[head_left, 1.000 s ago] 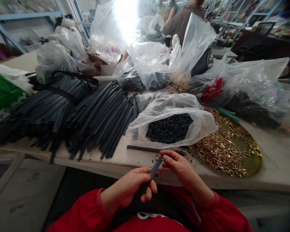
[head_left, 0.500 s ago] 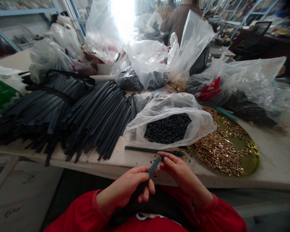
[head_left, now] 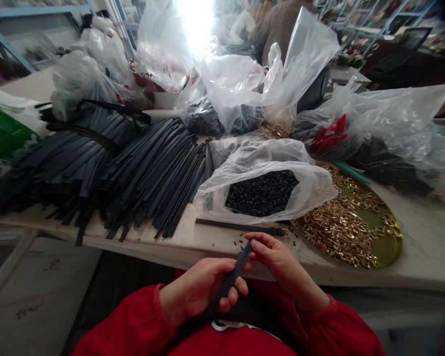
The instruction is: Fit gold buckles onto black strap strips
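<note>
My left hand (head_left: 211, 282) is closed around a flat black strap (head_left: 239, 262), which slants up and to the right across the fingers. At its upper end, my right hand (head_left: 272, 254) pinches the tip between thumb and fingers. Any small black loop there is hidden by the fingertips. Just beyond my hands, another black strap (head_left: 230, 225) lies along the table with loops and a gold-coloured clasp at its right end. An open clear plastic bag (head_left: 319, 185) behind it holds many small black loops (head_left: 261, 193).
Piles of black straps (head_left: 152, 173) cover the table's left side. On the right, a round gold tray (head_left: 391, 252) bears many gold metal clasps (head_left: 341, 232). Filled plastic bags (head_left: 230, 74) stand along the back. The table's front edge runs close to my wrists.
The black loop seen at my right fingertips is now out of sight, and those fingers have closed over the strap's tip. My left hand has shifted slightly right.
</note>
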Available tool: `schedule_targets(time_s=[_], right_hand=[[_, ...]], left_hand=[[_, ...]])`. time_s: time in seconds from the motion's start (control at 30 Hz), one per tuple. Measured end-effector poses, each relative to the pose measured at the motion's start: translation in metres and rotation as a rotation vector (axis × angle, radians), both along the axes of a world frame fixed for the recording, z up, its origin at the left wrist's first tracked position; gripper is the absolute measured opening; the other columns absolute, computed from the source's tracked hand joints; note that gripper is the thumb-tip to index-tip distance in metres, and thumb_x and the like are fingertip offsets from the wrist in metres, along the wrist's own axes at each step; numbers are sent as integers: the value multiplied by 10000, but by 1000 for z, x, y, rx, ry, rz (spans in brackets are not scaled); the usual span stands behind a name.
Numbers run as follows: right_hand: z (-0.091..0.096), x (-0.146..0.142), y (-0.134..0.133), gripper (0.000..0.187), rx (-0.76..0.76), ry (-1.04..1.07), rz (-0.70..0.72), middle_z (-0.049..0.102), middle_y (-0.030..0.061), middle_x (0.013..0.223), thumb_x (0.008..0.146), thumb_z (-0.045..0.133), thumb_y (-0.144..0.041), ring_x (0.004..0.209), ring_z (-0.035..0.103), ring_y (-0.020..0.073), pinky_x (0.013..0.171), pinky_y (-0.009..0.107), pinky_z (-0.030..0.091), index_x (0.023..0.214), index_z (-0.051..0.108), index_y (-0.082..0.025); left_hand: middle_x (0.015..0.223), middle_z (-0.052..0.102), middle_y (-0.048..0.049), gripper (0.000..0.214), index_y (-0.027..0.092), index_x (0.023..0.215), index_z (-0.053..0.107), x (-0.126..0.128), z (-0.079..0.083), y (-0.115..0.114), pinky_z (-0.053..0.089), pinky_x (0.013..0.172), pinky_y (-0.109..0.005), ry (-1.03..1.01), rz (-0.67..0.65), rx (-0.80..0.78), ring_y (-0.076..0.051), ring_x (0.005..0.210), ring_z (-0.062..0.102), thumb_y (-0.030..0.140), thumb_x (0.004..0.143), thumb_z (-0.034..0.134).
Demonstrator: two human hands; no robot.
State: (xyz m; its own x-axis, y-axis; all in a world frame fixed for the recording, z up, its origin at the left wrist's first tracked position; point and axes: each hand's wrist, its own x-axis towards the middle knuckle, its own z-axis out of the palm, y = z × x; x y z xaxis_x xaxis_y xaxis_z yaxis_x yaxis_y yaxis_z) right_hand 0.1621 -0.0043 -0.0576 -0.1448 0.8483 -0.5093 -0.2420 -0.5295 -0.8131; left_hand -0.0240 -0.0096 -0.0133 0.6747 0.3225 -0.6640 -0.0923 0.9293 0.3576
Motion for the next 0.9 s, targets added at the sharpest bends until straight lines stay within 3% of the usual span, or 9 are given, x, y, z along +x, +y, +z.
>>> schedule_targets(time_s=[0.13, 0.23, 0.33, 0.47, 0.6, 0.9], right_hand=[[4, -1, 0, 328, 10, -22, -39, 625, 0, 776, 624, 717, -366, 581, 537, 88, 589, 230, 438, 894, 651, -192], [9, -1, -1, 331, 5, 22, -102, 623, -8, 788, 612, 725, -372, 578, 539, 77, 617, 234, 446, 893, 661, -207], [12, -3, -3, 346, -28, 63, -109, 611, -19, 726, 597, 733, -383, 561, 535, 74, 618, 237, 451, 885, 663, -206], [9, -5, -6, 364, -13, 6, -69, 604, -17, 687, 621, 712, -405, 578, 545, 90, 617, 240, 451, 911, 652, -192], [7, -7, -6, 381, 28, -92, -33, 583, -27, 670, 617, 708, -420, 552, 532, 93, 577, 240, 440, 902, 632, -179], [4, -8, -7, 366, 41, -154, -9, 547, -46, 632, 599, 705, -448, 510, 512, 81, 518, 225, 417, 794, 563, -172]], left_hand=[[584, 488, 35, 297, 107, 929, 576, -1, -5, 0, 221, 390, -155, 67, 13, 11, -27, 400, 362, 340, 755, 516], [577, 460, 56, 265, 122, 799, 535, 0, -9, 0, 223, 386, -147, 217, 55, 228, -22, 412, 370, 381, 745, 545], [567, 484, 49, 284, 146, 709, 473, 2, -13, -1, 274, 378, -154, 360, 15, 448, -42, 419, 422, 422, 771, 486], [532, 491, 44, 269, 149, 677, 465, 3, -15, -3, 304, 362, -155, 457, -82, 561, -53, 393, 441, 375, 807, 400], [564, 530, 28, 227, 143, 679, 471, 4, -13, -4, 308, 348, -146, 438, -95, 532, -48, 386, 455, 319, 800, 396], [622, 596, -5, 188, 116, 796, 563, 2, -13, -3, 331, 344, -137, 278, -42, 312, -50, 405, 486, 232, 766, 417]])
